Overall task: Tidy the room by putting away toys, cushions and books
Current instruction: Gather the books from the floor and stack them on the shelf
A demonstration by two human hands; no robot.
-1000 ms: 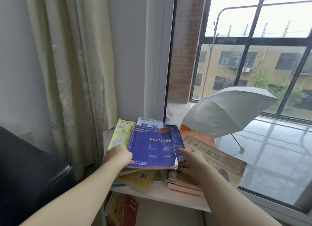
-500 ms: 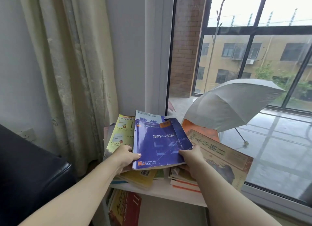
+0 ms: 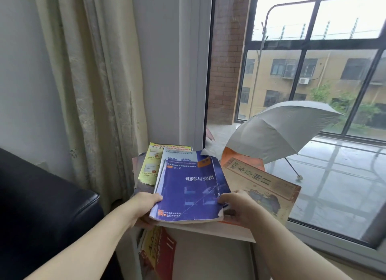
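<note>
A stack of books with a blue-covered book (image 3: 189, 187) on top is held over a small white shelf (image 3: 211, 230) by the window. My left hand (image 3: 144, 206) grips the stack's left edge from below. My right hand (image 3: 238, 208) grips its right edge, thumb on the blue cover. A yellow booklet (image 3: 150, 164) lies behind on the left. A large tan old-style book (image 3: 263, 187) lies to the right, with an orange book (image 3: 240, 159) under it. A red and yellow book (image 3: 160, 252) stands on the lower shelf.
A black leather seat (image 3: 41, 217) fills the lower left. A beige curtain (image 3: 94, 91) hangs behind the shelf. To the right is a big window; an open grey umbrella (image 3: 279, 131) stands outside on the wet balcony.
Both hands have closed on the edges of the stack and lifted it up and toward me. The blue book now sits squarer in front of the other books.
</note>
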